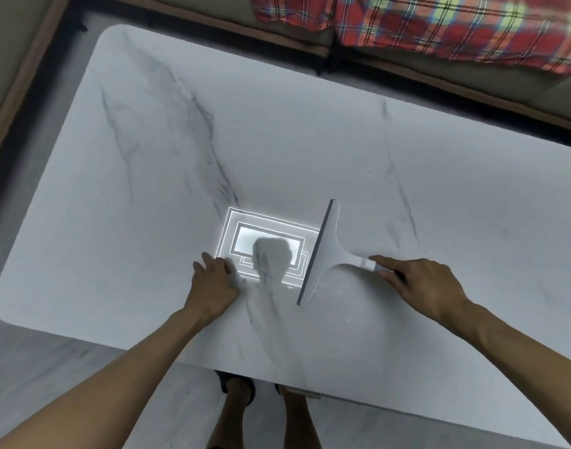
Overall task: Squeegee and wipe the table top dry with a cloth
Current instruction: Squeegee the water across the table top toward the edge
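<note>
A white marble-patterned table top (277, 131) fills the view. A white squeegee (323, 254) lies on it near the front middle, its dark blade edge facing left and running nearly front to back. My right hand (420, 283) grips the squeegee's handle at its right end, index finger stretched along it. My left hand (214, 280) rests flat on the table to the left of the blade, fingers apart, holding nothing. A bright reflection of a ceiling light sits between my hands. No cloth is in view.
A sofa with a red plaid blanket (439, 24) runs along the table's far side. A dark strip of floor (34, 102) separates the two. My legs and feet (238, 393) stand at the table's near edge on a pale floor.
</note>
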Available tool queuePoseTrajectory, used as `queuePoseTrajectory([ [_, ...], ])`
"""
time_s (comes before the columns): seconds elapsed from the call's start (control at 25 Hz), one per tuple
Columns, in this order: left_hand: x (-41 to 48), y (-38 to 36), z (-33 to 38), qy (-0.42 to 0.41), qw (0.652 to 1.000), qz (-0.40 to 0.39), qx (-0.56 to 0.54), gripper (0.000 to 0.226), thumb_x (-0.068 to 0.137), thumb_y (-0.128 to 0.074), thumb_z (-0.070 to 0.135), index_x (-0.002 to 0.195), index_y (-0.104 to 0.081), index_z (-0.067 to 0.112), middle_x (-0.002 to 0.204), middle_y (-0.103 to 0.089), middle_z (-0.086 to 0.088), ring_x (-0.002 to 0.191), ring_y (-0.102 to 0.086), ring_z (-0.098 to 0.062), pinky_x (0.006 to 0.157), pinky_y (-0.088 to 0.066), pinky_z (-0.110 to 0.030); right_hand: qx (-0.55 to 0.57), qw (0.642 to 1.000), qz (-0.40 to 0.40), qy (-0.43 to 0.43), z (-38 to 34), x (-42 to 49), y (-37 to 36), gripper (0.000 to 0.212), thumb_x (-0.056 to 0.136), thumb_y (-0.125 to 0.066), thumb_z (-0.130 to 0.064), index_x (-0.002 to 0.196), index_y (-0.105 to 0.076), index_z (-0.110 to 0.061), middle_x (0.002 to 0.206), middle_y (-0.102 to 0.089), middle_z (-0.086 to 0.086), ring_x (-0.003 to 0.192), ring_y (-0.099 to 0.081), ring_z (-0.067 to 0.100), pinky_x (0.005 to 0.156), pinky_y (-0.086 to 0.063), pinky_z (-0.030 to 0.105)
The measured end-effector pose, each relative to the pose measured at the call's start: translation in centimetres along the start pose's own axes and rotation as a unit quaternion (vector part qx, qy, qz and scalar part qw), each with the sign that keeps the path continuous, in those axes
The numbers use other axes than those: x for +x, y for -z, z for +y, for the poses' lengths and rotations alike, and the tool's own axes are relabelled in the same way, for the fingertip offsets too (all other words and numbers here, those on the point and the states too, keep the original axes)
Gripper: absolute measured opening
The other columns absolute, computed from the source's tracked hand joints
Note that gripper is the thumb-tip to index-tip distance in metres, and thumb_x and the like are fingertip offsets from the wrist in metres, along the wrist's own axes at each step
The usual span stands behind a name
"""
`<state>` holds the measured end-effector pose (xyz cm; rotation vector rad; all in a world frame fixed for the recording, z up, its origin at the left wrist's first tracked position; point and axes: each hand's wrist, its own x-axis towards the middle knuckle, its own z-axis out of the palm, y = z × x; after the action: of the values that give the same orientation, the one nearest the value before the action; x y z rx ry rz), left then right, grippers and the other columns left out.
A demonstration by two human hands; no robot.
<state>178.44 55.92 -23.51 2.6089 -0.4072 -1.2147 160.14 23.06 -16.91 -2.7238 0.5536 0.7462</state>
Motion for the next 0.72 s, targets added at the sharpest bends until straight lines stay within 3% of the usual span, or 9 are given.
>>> queuePoseTrajectory([
  [0.08,-0.1,0.2,0.7,0.008,1.000,-0.009,-0.003,0.025,0.082,-0.051,0.010,0.106,-0.047,0.006,0.121,-0.039,-0.018,0.111,-0.043,-0.040,0.086,-0.047,-0.044,-0.008,1.000,0.003,-0.021,1.7,-1.8,0.5,0.035,0.099,-0.029,-0.052,0.129,-0.047,-0.055,0.079,-0.067,-0.016,0.079,-0.065,0.019,0.057,-0.035,0.029],
  [0.16,-0.7,0.5,1.7,0.017,0.999,0.003,-0.041,0.006,0.087,-0.047,0.014,0.093,-0.044,0.014,0.103,-0.049,-0.010,0.090,-0.053,-0.028,0.066,-0.044,-0.036,-0.025,0.999,0.015,-0.033,2.8,-3.1,1.4,0.034,0.099,-0.026,-0.054,0.125,-0.047,-0.056,0.072,-0.063,-0.015,0.074,-0.064,0.018,0.054,-0.035,0.029],
  [0.28,-1.4,0.8,3.4,0.030,0.998,0.008,-0.054,0.014,0.094,-0.038,0.027,0.088,-0.044,0.017,0.080,-0.057,0.000,0.066,-0.053,-0.017,0.053,-0.036,-0.030,0.022,0.997,0.026,-0.067,3.1,-3.3,3.6,0.033,0.098,-0.022,-0.060,0.120,-0.046,-0.057,0.063,-0.057,-0.017,0.064,-0.058,0.017,0.055,-0.041,0.030],
  [0.44,-0.9,1.3,7.1,0.017,0.995,0.043,-0.086,0.022,0.094,-0.042,0.033,0.095,-0.050,0.013,0.081,-0.059,0.003,0.073,-0.057,-0.021,0.059,-0.040,-0.031,0.196,0.973,0.048,-0.116,2.8,0.3,7.2,0.032,0.099,-0.031,-0.053,0.106,-0.058,-0.036,0.064,-0.059,-0.006,0.065,-0.057,0.025,0.060,-0.046,0.034],
  [0.52,0.4,1.5,8.7,0.022,0.992,0.052,-0.116,0.021,0.092,-0.047,0.030,0.097,-0.051,0.010,0.085,-0.061,0.000,0.080,-0.059,-0.027,0.064,-0.042,-0.033,0.265,0.955,0.054,-0.121,2.3,3.7,8.9,0.030,0.099,-0.038,-0.040,0.120,-0.057,-0.032,0.080,-0.066,0.001,0.077,-0.061,0.029,0.070,-0.050,0.037],
  [0.64,3.1,2.0,10.5,-0.022,0.992,0.067,-0.101,0.018,0.087,-0.060,0.015,0.101,-0.050,0.011,0.093,-0.056,-0.004,0.082,-0.053,-0.027,0.070,-0.040,-0.031,0.290,0.944,0.102,-0.123,1.7,10.1,11.0,0.043,0.103,-0.036,-0.034,0.144,-0.042,-0.023,0.115,-0.066,0.012,0.103,-0.061,0.036,0.094,-0.048,0.042],
  [0.72,5.6,2.4,11.7,-0.050,0.992,0.075,-0.083,0.022,0.083,-0.064,0.011,0.100,-0.049,0.012,0.105,-0.052,-0.010,0.091,-0.053,-0.028,0.075,-0.043,-0.033,0.308,0.932,0.132,-0.136,1.1,15.0,11.8,0.043,0.104,-0.033,-0.029,0.146,-0.038,-0.020,0.113,-0.062,0.013,0.099,-0.057,0.035,0.091,-0.046,0.039],
])
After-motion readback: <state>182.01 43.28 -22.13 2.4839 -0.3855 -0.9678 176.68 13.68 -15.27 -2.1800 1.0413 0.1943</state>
